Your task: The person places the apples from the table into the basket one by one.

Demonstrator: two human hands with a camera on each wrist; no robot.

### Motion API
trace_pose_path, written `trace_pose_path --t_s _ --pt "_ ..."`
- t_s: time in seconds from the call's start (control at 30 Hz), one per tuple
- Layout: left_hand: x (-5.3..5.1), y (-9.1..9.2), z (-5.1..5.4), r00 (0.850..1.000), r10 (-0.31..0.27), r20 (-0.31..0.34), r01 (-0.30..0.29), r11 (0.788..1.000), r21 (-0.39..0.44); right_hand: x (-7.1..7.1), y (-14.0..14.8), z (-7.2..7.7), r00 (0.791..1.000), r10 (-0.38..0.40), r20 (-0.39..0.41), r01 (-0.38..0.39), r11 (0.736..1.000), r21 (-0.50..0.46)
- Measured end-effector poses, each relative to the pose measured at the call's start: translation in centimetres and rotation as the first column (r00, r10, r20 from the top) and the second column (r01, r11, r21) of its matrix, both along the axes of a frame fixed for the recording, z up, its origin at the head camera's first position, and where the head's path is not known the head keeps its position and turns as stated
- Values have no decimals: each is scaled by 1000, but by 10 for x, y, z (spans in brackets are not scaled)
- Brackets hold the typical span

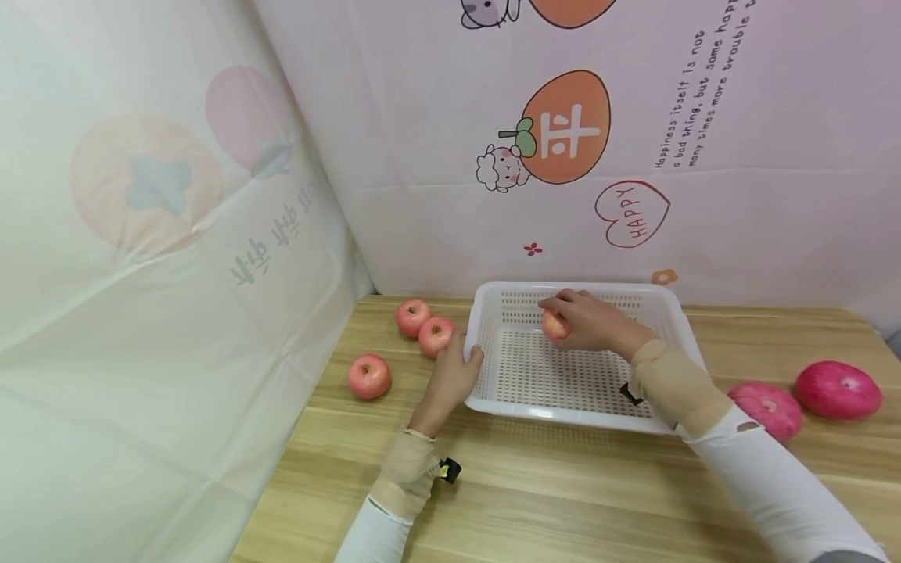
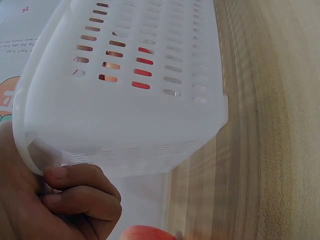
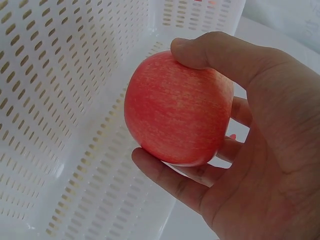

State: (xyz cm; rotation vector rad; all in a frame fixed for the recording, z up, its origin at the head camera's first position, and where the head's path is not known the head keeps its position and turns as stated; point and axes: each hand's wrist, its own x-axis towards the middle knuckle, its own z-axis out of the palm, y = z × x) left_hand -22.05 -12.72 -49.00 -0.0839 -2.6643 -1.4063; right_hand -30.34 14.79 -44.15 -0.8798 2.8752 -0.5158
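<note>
Near table's [image 1: 535, 508] far edge: right hand [image 1: 593, 322] pinching apple [image 1: 554, 325] over basket [image 1: 563, 414] floor; left hand [image 1: 453, 377], fingers curled round basket's left end

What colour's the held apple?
The apple is red with yellowish streaks, clearest in the right wrist view.

A round red apple [image 1: 555, 324] with faint pale streaks is pinched in the right hand [image 1: 590, 321], within the rim's outline toward eleven o'clock of the white, slotted plastic basket [image 1: 542, 411], which stands upright, its nine o'clock rim gripped by the left hand [image 1: 454, 377].
</note>
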Motion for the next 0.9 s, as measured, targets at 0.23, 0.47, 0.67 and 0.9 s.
trace_pose_path --t_s 0.23,0.47,0.67,0.9 --pt "0 -1 -2 1000 3 9 -3 1000 -17 -1 -8 1 1000 13 -11 -13 1000 1" --pt "0 -1 0 1000 -7 21 7 1000 4 -3 -15 2 1000 13 -9 -13 1000 17" --pt "0 -1 1 1000 -4 10 4 1000 2 -5 -22 1 1000 14 -13 -13 1000 17" --pt "0 -1 0 1000 -9 13 9 1000 14 -8 -30 -1 1000 13 0 -13 1000 17"
